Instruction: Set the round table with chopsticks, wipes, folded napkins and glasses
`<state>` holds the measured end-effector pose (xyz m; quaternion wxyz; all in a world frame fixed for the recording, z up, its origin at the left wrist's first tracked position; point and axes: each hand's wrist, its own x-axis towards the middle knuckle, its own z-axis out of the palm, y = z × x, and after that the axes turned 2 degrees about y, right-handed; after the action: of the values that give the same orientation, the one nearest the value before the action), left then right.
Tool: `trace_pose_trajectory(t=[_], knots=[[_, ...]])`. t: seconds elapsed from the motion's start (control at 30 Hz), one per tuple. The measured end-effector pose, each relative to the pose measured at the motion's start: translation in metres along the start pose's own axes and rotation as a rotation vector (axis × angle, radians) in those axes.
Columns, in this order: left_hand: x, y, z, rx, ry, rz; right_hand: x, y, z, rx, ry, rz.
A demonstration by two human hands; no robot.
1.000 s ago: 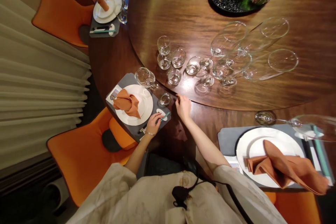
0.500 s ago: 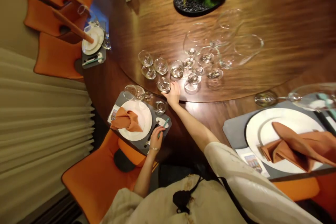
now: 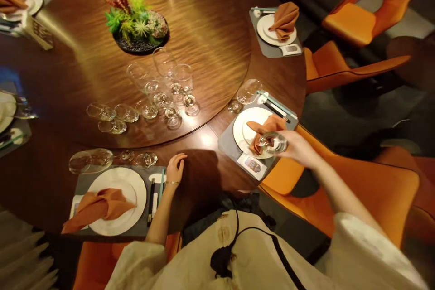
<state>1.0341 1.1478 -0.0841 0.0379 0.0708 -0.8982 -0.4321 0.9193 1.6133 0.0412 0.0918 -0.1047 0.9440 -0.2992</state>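
Glass (image 3: 273, 142), a small clear tumbler, sits in the right hand (image 3: 297, 148), fingers (image 3: 283, 138) curled around its side, and it is held up over the right-hand place setting. Whether anything is inside it is too small to tell. The left hand (image 3: 176, 168) rests on the dark table edge just beside another setting, its fingers loosely open and holding nothing, with a bracelet (image 3: 172, 182) at the wrist.

The round table (image 3: 204, 136) is polished wood, with a raised turntable (image 3: 204, 22) on top. Orange chairs (image 3: 350, 22) stand around it, and a pleated curtain (image 3: 23, 249) hangs at lower left. A plant arrangement (image 3: 139, 31) in a black dish sits near the turntable's middle. Stemmed glasses (image 3: 163, 84) and tumblers (image 3: 112, 118) are grouped on the turntable in front of it.

Each near setting has a white plate (image 3: 243, 129) on a gray mat (image 3: 231, 145), with a rust napkin (image 3: 102, 204) folded on the plate. Chopsticks (image 3: 151, 201) lie beside the left-hand plate. Two more glasses (image 3: 248, 91) stand on the table just above the right-hand setting.
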Motion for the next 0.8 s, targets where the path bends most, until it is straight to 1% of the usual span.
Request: trace_pose_trajectory(t=[0.03,0.07,0.1,0.13,0.17,0.2,0.27,0.33,0.37,0.43,0.5,0.6,0.7,0.8], knots=[[0.006,0.005,0.005,0.002,0.001,0.006,0.01,0.028,-0.022,-0.113,-0.015,-0.061],[0.01,0.01,0.01,0.004,0.003,0.003,0.025,0.054,-0.038,-0.207,0.021,-0.071],[0.012,0.015,0.015,0.007,0.005,-0.007,0.043,0.078,-0.049,-0.278,0.046,-0.065],[0.011,0.019,0.021,0.009,0.007,-0.024,0.065,0.098,-0.053,-0.328,0.069,-0.048],[0.008,0.023,0.026,0.011,0.007,-0.046,0.09,0.115,-0.053,-0.363,0.084,-0.032],[0.002,0.027,0.032,0.012,0.005,-0.069,0.117,0.128,-0.048,-0.384,0.08,-0.029],[-0.016,0.035,0.04,0.018,-0.004,-0.125,0.174,0.142,-0.029,-0.396,0.053,-0.055],[-0.041,0.043,0.045,0.035,-0.005,-0.198,0.224,0.145,-0.004,-0.384,0.015,-0.097],[-0.055,0.048,0.046,0.044,0.001,-0.24,0.246,0.145,0.01,-0.377,-0.006,-0.119],[-0.083,0.055,0.048,0.061,0.028,-0.33,0.278,0.144,0.034,-0.366,-0.055,-0.164],[-0.109,0.061,0.049,0.075,0.073,-0.42,0.297,0.147,0.053,-0.355,-0.107,-0.205],[-0.14,0.064,0.048,0.1,0.145,-0.528,0.31,0.156,0.071,-0.325,-0.146,-0.211],[-0.157,0.066,0.041,0.125,0.187,-0.6,0.313,0.163,0.08,-0.327,-0.153,-0.177],[-0.166,0.07,0.031,0.144,0.225,-0.634,0.313,0.16,0.083,-0.353,-0.153,-0.137]])
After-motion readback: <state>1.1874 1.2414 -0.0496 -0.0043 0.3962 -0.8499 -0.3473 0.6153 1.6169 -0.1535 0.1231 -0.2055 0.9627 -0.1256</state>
